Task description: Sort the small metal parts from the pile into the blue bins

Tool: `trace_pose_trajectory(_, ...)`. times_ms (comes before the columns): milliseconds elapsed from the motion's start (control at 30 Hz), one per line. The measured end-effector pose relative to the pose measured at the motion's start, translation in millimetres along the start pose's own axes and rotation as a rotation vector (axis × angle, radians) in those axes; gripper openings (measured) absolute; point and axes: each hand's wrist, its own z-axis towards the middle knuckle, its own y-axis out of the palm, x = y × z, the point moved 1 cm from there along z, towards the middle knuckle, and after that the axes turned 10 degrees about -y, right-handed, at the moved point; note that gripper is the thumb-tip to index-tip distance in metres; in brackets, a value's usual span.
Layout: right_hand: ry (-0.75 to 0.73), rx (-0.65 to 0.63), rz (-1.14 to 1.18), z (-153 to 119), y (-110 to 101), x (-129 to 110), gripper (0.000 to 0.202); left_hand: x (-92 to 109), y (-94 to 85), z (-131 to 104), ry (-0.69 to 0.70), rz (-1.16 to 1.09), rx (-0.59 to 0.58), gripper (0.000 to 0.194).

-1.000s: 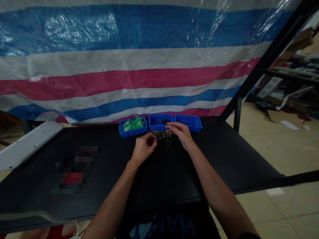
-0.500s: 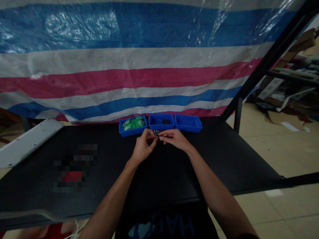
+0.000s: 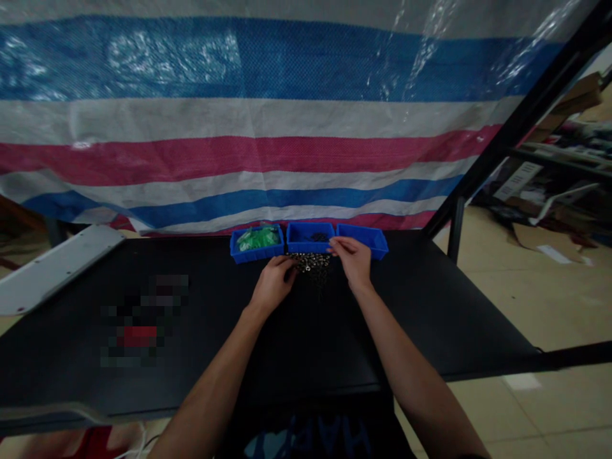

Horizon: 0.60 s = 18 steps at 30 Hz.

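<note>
A heap of small shiny metal pieces and dark screw-like parts (image 3: 310,262) lies on the black table in front of the bins; their exact kind is too small to tell. My left hand (image 3: 273,284) rests at the heap's left edge, thumb and fingers apart, fingertips touching or just over the pieces. My right hand (image 3: 354,258) is raised at the front of the middle and right bins, its thumb and fingertips pinched together. Whatever is in that pinch is too small to make out. The middle blue bin (image 3: 310,246) holds a few dark small parts.
The left blue bin (image 3: 258,255) holds green and clear plastic pieces or bags. Beside the middle one stands the right blue bin (image 3: 375,237), partly behind my right hand. A white panel (image 3: 57,268) lies at the table's left. Striped sheeting (image 3: 268,153) hangs behind; a black frame post (image 3: 456,229) stands right.
My hands were together over the heap, fingertips meeting. Now they are apart: the right has moved right and up toward the bins, the left stays at the heap's left, uncovering the pieces.
</note>
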Motion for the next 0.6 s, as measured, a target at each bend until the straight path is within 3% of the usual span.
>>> trace_pose_trajectory(67, -0.045, 0.229, -0.008, 4, -7, 2, 0.033, -4, 1.8, 0, -0.027, 0.013, -0.027, 0.018)
trace_pose_trajectory(133, -0.043, 0.313, -0.012, 7, -13, 4, 0.039, -5, 1.9, 0, -0.054, 0.026, -0.040, 0.017)
trace_pose_trajectory(367, 0.014, 0.222, -0.022, 7, -10, 5, 0.037, -3, -0.3, -1, -0.050, 0.094, 0.018, 0.019)
trace_pose_trajectory(600, 0.017, 0.120, -0.046, 2, -4, 0, 0.035, -9, 2.1, 0, -0.087, 0.049, -0.004, 0.017)
